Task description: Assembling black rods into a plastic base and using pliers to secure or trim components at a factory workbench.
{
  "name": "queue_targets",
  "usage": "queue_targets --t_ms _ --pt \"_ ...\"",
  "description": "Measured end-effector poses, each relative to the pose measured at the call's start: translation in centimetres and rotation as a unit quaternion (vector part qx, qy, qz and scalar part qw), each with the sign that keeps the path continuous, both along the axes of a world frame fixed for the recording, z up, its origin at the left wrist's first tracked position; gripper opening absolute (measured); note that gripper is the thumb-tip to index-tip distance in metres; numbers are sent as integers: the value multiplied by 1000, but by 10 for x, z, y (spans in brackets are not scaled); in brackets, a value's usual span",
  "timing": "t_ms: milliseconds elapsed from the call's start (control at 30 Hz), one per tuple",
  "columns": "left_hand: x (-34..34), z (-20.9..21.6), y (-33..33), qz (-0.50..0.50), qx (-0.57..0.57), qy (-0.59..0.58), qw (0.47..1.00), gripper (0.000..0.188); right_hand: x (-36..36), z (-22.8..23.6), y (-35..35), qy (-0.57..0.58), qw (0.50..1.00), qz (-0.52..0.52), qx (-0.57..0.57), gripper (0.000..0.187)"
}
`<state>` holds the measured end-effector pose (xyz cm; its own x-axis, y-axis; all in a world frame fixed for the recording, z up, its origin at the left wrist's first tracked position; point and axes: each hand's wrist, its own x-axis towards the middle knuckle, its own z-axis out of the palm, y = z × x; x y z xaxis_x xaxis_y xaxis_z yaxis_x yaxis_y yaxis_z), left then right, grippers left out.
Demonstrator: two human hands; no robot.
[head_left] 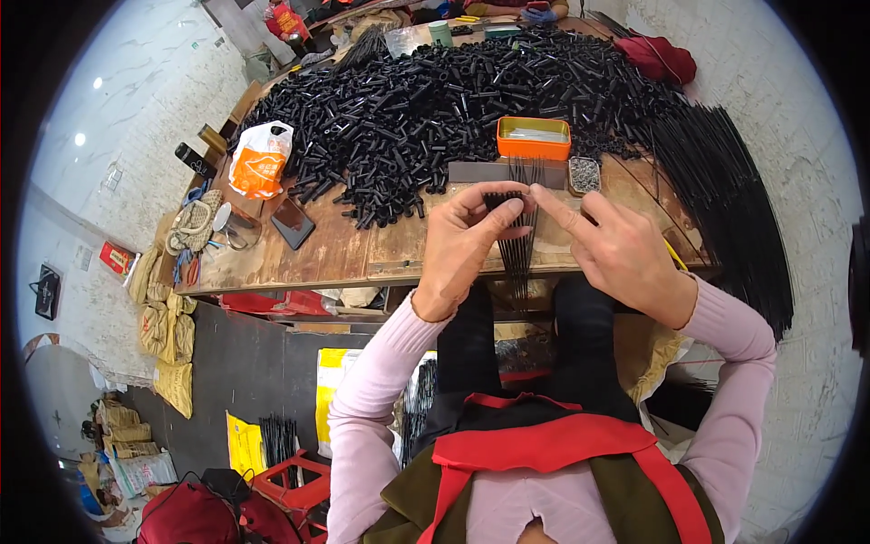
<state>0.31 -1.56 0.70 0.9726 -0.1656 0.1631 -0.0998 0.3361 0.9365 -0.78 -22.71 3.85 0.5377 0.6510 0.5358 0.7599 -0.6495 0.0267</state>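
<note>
My left hand (459,238) grips a fanned bundle of thin black rods (515,258) over the table's front edge, thumb across them. The rods spread above and below the fingers, their lower ends hanging over my lap. My right hand (623,247) is beside it, index finger stretched to the left fingertips at the rods and the other fingers curled in. Whatever those curled fingers hold is hidden. Just beyond the hands are a grey bar (471,172), an orange tin (535,145) with pale thin pieces inside, and a small box of tiny metal parts (584,174).
A large heap of short black tubes (390,118) covers the wooden table (353,254). Long black rods (725,208) lie along the right edge. At left are a phone (293,223), a glass mug (237,227) and a white-orange bag (261,163). A person's gloved hand (540,14) shows at the far side.
</note>
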Motion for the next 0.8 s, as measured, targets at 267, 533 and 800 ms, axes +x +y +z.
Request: queue_targets --t_ms 267,533,800 --pt "1 2 6 -16 -3 17 1000 24 16 13 -12 -121 990 69 -14 51" --pt "2 2 10 -57 9 34 998 26 33 15 -9 -99 985 135 33 37" --pt "0 1 11 -69 5 32 997 26 26 20 -1 -95 984 146 30 34"
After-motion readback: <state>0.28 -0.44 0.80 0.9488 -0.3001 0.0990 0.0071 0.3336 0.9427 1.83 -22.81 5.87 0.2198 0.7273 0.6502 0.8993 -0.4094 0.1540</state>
